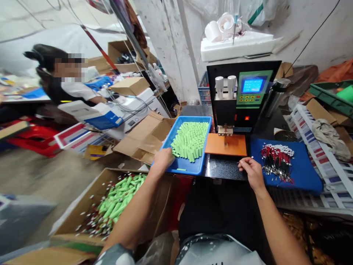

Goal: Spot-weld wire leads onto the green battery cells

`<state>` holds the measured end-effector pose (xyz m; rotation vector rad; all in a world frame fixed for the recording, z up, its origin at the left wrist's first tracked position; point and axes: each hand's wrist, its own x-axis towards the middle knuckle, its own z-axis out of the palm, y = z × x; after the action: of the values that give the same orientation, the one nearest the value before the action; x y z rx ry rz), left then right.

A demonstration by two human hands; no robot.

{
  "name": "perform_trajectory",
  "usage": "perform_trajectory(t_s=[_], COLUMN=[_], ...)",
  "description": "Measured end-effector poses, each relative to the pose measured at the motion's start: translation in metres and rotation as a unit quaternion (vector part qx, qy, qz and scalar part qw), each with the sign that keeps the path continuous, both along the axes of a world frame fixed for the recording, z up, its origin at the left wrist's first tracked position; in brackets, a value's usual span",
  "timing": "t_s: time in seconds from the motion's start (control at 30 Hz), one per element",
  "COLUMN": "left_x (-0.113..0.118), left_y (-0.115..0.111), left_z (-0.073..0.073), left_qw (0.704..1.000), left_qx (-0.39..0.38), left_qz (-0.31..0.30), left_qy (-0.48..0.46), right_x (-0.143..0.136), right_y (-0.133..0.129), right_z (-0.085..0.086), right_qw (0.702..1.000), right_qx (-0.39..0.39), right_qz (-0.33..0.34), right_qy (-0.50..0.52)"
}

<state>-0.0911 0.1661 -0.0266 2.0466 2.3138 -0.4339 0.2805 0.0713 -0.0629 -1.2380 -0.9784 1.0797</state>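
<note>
My left hand (163,159) is closed at the left edge of a blue tray (193,168), with a green cylindrical battery cell (175,154) at its fingertips. Rows of upright green battery cells (191,138) fill much of the tray, and one lies flat near its front. On the other side, my right hand (253,172) pinches a thin wire lead with a small white plug (252,158), mostly hidden by the fingers. Beside it, a pile of red and black wire leads (277,160) with white plugs rests on a blue cloth (306,167).
A spot welding machine (230,106) with a lit screen stands behind an orange pad (234,144). At lower left, a cardboard box (82,206) holds green wired cells (118,198). Another person (57,81) sits at far left. A white plastic crate (325,162) is at right.
</note>
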Motion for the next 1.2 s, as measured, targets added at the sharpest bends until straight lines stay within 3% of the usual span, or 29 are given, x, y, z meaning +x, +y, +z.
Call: perform_trajectory(t_s=[0.13, 0.27, 0.33, 0.4, 0.43, 0.5, 0.57, 0.63, 0.7, 0.77, 0.87, 0.93, 1.0, 1.1, 1.2], left_x=[0.004, 0.001, -0.003, -0.003, 0.001, 0.02, 0.052, 0.093, 0.132, 0.161, 0.183, 0.187, 0.188, 0.19, 0.193], left_y=[-0.004, -0.011, -0.016, -0.021, -0.023, -0.027, -0.03, -0.031, -0.032, -0.032, -0.03, -0.027, -0.022, -0.015, -0.006], left_z=[-0.003, 0.003, 0.01, 0.017, 0.02, 0.024, 0.025, 0.023, 0.019, 0.013, 0.005, 0.003, 0.004, 0.009, 0.012], left_qw=[1.0, 0.999, 0.996, 0.975, 0.95, 0.861, 0.748, 0.661, 0.609, 0.586, 0.576, 0.588, 0.63, 0.717, 0.753], left_qx=[0.013, 0.035, 0.074, 0.156, 0.2, 0.246, 0.218, 0.162, 0.109, 0.064, 0.001, -0.026, -0.02, 0.077, 0.168], left_qz=[-0.005, 0.019, 0.037, 0.056, 0.064, 0.069, 0.052, 0.026, 0.0, -0.025, -0.073, -0.104, -0.134, -0.17, -0.165], left_qy=[0.007, -0.004, -0.042, -0.146, -0.231, -0.439, -0.624, -0.732, -0.785, -0.807, -0.814, -0.802, -0.764, -0.672, -0.615], right_x=[0.004, 0.004, 0.005, 0.005, 0.004, 0.001, -0.005, -0.013, -0.022, -0.028, -0.03, -0.028, -0.025, -0.02, -0.016], right_y=[-0.001, -0.001, 0.0, 0.002, 0.004, 0.009, 0.016, 0.023, 0.029, 0.034, 0.04, 0.043, 0.046, 0.051, 0.058], right_z=[0.001, -0.001, -0.003, -0.004, -0.004, -0.003, 0.003, 0.013, 0.025, 0.035, 0.044, 0.045, 0.043, 0.037, 0.03], right_qw=[1.0, 1.0, 1.0, 1.0, 0.999, 0.998, 0.996, 0.991, 0.983, 0.974, 0.969, 0.97, 0.972, 0.981, 0.991], right_qx=[-0.001, -0.004, -0.006, -0.005, -0.003, 0.0, -0.006, -0.02, -0.029, -0.029, -0.02, -0.015, -0.016, -0.011, 0.005], right_qz=[-0.006, -0.008, -0.009, -0.019, -0.026, -0.039, -0.03, 0.006, 0.051, 0.082, 0.097, 0.097, 0.092, 0.049, -0.01], right_qy=[0.004, 0.011, 0.015, 0.019, 0.025, 0.045, 0.08, 0.129, 0.177, 0.209, 0.228, 0.224, 0.215, 0.188, 0.132])
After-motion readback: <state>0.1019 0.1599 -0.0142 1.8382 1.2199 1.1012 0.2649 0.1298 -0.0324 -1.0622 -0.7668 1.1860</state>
